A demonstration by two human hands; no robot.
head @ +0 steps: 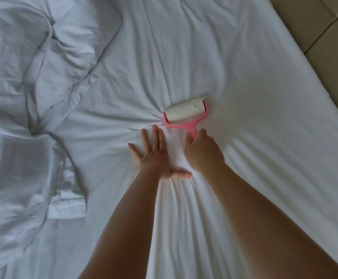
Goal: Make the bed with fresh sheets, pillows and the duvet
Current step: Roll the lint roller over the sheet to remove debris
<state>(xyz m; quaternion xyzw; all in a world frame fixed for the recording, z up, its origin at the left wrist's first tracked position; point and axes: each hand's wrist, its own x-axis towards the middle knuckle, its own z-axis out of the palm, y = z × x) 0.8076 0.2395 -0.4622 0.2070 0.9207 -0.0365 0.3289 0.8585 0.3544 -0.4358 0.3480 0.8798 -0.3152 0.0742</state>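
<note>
A white fitted sheet point(234, 67) covers the mattress, creased in folds that run toward the middle. My left hand point(155, 153) lies flat on the sheet with fingers spread, pressing it down. My right hand point(203, 151) grips the pink handle of a lint roller point(186, 113), whose white roll rests on the sheet just beyond both hands. A rumpled white duvet point(23, 77) is heaped on the left side of the bed.
A white pillowcase or folded cover edge point(67, 206) lies at the duvet's lower right. The mattress edge runs diagonally at the right, with beige floor tiles point(325, 23) beyond it.
</note>
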